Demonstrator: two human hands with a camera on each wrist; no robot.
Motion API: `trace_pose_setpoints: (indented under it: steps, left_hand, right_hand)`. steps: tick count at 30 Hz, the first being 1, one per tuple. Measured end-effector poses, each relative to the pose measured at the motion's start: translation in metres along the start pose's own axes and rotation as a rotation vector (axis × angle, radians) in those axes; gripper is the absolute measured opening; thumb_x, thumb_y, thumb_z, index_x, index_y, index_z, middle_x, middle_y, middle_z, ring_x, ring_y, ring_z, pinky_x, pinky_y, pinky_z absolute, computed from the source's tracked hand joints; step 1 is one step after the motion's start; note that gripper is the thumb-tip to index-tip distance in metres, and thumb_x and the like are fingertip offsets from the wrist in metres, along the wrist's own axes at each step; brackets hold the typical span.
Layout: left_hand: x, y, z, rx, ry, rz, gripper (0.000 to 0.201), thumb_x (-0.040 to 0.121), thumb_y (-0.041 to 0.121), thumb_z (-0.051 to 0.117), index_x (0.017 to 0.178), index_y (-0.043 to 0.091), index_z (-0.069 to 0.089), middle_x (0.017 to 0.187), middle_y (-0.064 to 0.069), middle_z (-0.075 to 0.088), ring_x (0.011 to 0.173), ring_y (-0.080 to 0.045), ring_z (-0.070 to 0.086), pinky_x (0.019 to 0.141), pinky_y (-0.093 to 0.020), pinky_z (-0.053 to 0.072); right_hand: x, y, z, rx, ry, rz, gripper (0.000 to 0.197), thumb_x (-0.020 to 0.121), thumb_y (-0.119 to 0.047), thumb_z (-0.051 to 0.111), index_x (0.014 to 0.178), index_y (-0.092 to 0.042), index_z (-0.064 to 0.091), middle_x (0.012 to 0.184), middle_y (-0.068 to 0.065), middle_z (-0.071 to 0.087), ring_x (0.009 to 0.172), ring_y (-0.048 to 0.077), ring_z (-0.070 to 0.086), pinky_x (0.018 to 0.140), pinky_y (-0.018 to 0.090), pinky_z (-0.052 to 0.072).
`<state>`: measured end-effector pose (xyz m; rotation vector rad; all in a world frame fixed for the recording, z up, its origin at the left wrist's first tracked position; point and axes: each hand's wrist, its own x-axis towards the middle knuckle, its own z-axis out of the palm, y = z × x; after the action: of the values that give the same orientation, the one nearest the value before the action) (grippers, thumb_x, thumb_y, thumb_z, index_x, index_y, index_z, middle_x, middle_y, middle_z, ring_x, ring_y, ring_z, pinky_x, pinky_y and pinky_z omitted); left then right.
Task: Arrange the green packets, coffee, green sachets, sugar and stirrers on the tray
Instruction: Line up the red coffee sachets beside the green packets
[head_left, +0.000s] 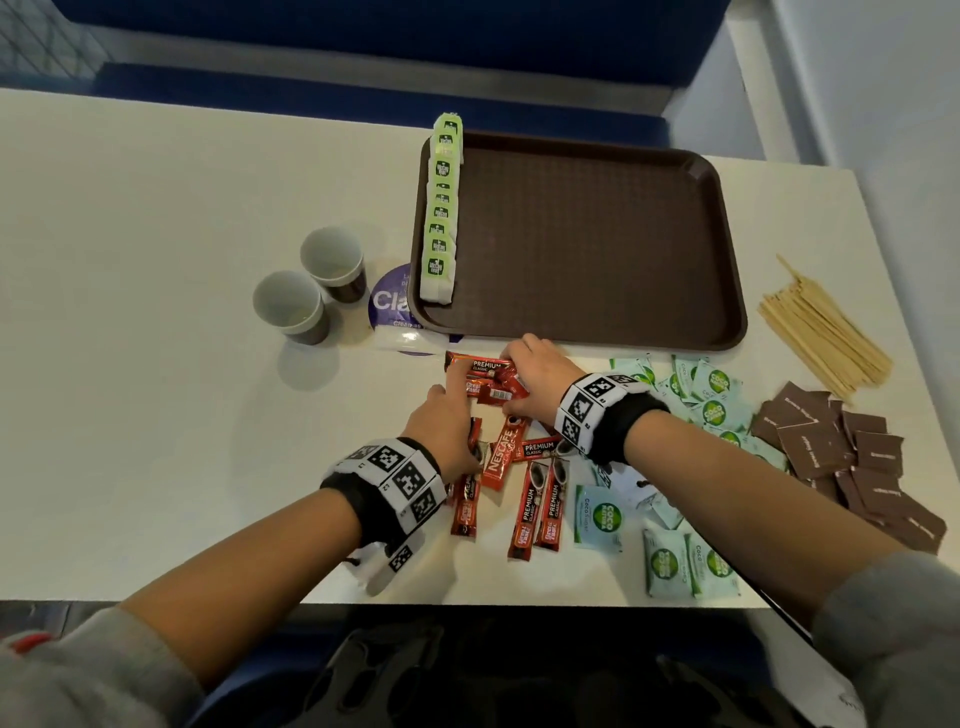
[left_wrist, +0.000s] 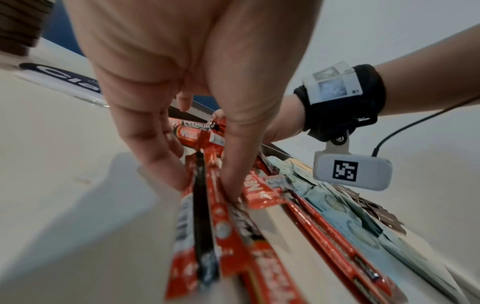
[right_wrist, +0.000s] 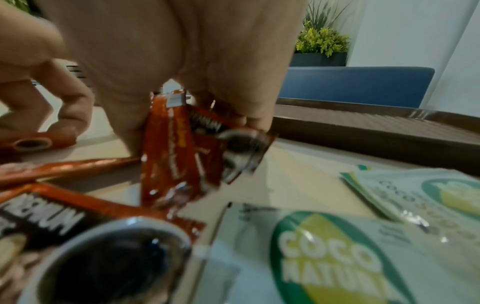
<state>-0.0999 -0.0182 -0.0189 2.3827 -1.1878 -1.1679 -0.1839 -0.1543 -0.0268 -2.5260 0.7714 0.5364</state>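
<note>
A brown tray lies at the back of the table, with a row of green packets standing along its left wall. Red coffee sticks are scattered in front of it. My right hand grips a small bundle of coffee sticks just before the tray's front rim. My left hand pinches a coffee stick between thumb and fingers, with its index finger reaching to the bundle. Green sachets, brown sugar packets and wooden stirrers lie on the right.
Two paper cups stand left of the tray. A purple and white pack lies partly under the tray's front left corner. The table's near edge runs just behind my wrists. A blue bench stands beyond the table.
</note>
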Motion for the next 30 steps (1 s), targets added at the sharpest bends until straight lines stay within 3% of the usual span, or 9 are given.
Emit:
trace_pose_setpoints:
  steps: [3,7,10,13,19,23,26,28,30]
  left_hand:
    - [0.0,-0.002,-0.002,-0.044,0.062,0.005,0.108,0.069,0.021,0.082,0.146,0.022,0.006,0.123,-0.013,0.05,0.104,-0.027,0.058,0.084,-0.033,0.047]
    - [-0.005,-0.005,-0.001,0.075,0.024,-0.032,0.112,0.06,0.039,0.087,0.141,0.016,0.013,0.135,-0.011,0.04,0.116,-0.027,0.052,0.094,-0.036,0.047]
    - [-0.007,-0.005,0.003,0.168,-0.022,-0.019,0.09,0.066,0.03,0.085,0.13,0.012,0.024,0.123,-0.01,0.044,0.105,-0.027,0.055,0.088,-0.037,0.05]
    - [-0.004,-0.003,0.001,0.153,0.008,-0.005,0.049,0.085,0.019,0.065,0.119,0.008,0.031,0.112,-0.013,0.054,0.094,-0.027,0.058,0.077,-0.033,0.048]
    - [0.004,-0.004,-0.005,0.317,-0.088,0.022,0.029,0.092,0.01,0.052,0.117,0.002,0.039,0.113,-0.016,0.059,0.1,-0.03,0.059,0.074,-0.03,0.041]
    - [0.007,-0.005,-0.022,0.103,-0.078,-0.043,0.026,0.098,0.016,0.043,0.121,0.004,0.038,0.104,-0.013,0.059,0.087,-0.024,0.056,0.068,-0.028,0.041]
    - [0.016,-0.007,-0.041,-0.163,0.057,-0.044,0.026,0.101,0.018,0.036,0.123,0.005,0.035,0.11,-0.018,0.06,0.092,-0.03,0.06,0.078,-0.037,0.047]
    - [0.022,-0.004,-0.052,-0.329,0.191,-0.04,0.028,0.101,0.027,0.036,0.119,0.006,0.037,0.109,-0.019,0.06,0.095,-0.036,0.062,0.084,-0.044,0.052]
    - [0.027,0.003,-0.062,-0.486,0.301,-0.026,0.033,0.1,0.039,0.038,0.112,0.009,0.042,0.099,-0.014,0.06,0.087,-0.031,0.062,0.08,-0.044,0.054]
  right_hand:
    - [0.002,-0.002,0.002,-0.014,-0.009,0.01,0.049,0.083,-0.023,0.066,0.123,-0.007,0.042,0.124,0.012,0.044,0.116,0.026,0.042,0.097,0.034,0.038]
    - [0.003,-0.005,0.0,-0.043,-0.003,0.011,0.041,0.085,-0.02,0.063,0.117,-0.003,0.043,0.121,0.014,0.046,0.112,0.028,0.044,0.092,0.032,0.036]
    - [0.004,-0.008,-0.003,-0.031,0.008,0.011,0.036,0.087,-0.017,0.06,0.115,-0.003,0.042,0.117,0.016,0.051,0.105,0.031,0.05,0.084,0.033,0.037]
    - [0.005,-0.009,-0.008,0.003,-0.005,0.017,0.034,0.089,-0.018,0.058,0.113,-0.002,0.039,0.11,0.018,0.055,0.096,0.032,0.055,0.075,0.034,0.04]
    - [0.005,-0.014,-0.017,0.096,0.033,0.004,0.033,0.09,-0.018,0.055,0.113,-0.002,0.036,0.102,0.017,0.055,0.088,0.033,0.057,0.071,0.036,0.042]
    - [0.002,-0.018,-0.03,0.173,0.061,0.006,0.031,0.091,-0.018,0.054,0.112,-0.004,0.036,0.094,0.011,0.052,0.077,0.025,0.053,0.067,0.032,0.04]
    - [0.001,-0.02,-0.041,0.237,0.11,-0.017,0.03,0.091,-0.019,0.054,0.111,-0.005,0.036,0.091,0.01,0.051,0.075,0.023,0.051,0.064,0.03,0.036]
    - [0.001,-0.023,-0.047,0.274,0.131,-0.038,0.029,0.09,-0.018,0.054,0.109,-0.007,0.036,0.09,0.007,0.051,0.075,0.022,0.051,0.062,0.03,0.035]
    - [0.003,-0.027,-0.052,0.316,0.15,-0.067,0.028,0.09,-0.018,0.055,0.107,-0.009,0.035,0.087,0.006,0.052,0.074,0.022,0.053,0.056,0.029,0.036]
